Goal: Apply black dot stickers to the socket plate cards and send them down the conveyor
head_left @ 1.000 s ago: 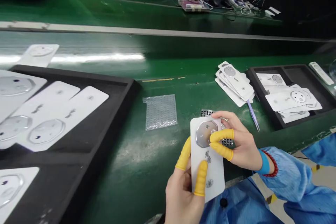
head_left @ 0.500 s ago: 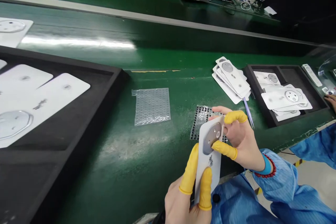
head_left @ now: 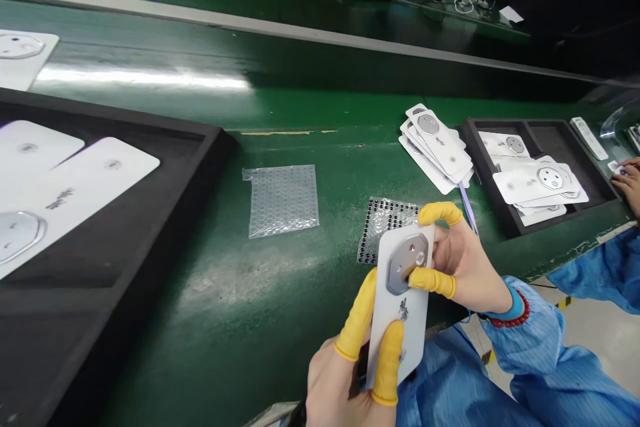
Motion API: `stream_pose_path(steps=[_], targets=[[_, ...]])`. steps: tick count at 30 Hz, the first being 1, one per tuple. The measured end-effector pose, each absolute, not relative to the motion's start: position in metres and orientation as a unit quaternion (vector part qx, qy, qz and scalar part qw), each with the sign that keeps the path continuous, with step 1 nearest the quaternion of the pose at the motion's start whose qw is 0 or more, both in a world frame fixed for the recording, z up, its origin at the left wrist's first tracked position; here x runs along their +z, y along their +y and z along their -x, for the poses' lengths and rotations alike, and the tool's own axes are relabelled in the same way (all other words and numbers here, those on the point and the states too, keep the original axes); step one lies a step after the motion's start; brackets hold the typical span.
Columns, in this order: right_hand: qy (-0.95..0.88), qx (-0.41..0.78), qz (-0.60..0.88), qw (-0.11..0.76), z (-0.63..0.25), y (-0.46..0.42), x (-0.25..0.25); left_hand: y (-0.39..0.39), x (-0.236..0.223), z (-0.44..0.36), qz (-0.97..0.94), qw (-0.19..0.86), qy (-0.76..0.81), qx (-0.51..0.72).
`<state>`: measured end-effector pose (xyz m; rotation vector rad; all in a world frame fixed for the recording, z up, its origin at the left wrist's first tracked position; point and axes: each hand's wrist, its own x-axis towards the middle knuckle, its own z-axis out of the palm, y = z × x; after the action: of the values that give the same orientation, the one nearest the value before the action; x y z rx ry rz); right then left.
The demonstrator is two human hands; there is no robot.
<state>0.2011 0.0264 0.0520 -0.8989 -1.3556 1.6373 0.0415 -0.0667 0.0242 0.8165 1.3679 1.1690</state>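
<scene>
Head view: left hand [head_left: 345, 373] and right hand [head_left: 467, 263] clamp one panel [head_left: 414, 313] above the table's [head_left: 240, 327] near edge, apparently mid-work; other panels [head_left: 437, 140] lie stacked or in trays [head_left: 200, 180], whether done or waiting unclear.

I hold my left hand [head_left: 333, 380] at the near edge of the worktop [head_left: 240, 307], thumb [head_left: 388, 363] and forefinger [head_left: 359, 320] pointing away from me in a firm pinch. My right hand [head_left: 470, 267] sits near it, thumb and forefinger curled inward. Its blue-sleeved forearm [head_left: 537, 340] slants off past the edge toward my right. Yellow finger cots [head_left: 434, 281] cover both thumbs and forefingers; red beads [head_left: 511, 323] ring the right wrist [head_left: 495, 296].
</scene>
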Motion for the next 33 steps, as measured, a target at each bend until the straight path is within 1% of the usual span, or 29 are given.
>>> stream_pose_path(steps=[7, 16, 26, 33], targets=[[-0.544, 0.616, 0.395, 0.41, -0.204, 0.019, 0.055, -0.07, 0.025, -0.041, -0.321, 0.583, 0.579, 0.471], [-0.578, 0.623, 0.368, 0.378, -0.208, 0.021, 0.066, -0.07, 0.027, -0.041, -0.309, 0.584, 0.594, 0.459], [-0.566, 0.641, 0.369, 0.365, -0.206, 0.018, 0.071, -0.057, 0.052, -0.041, -0.33, 0.575, 0.583, 0.47], [-0.477, 0.7, 0.356, 0.394, -0.203, 0.02, 0.074, -0.051, 0.054, -0.046, -0.34, 0.558, 0.583, 0.483]])
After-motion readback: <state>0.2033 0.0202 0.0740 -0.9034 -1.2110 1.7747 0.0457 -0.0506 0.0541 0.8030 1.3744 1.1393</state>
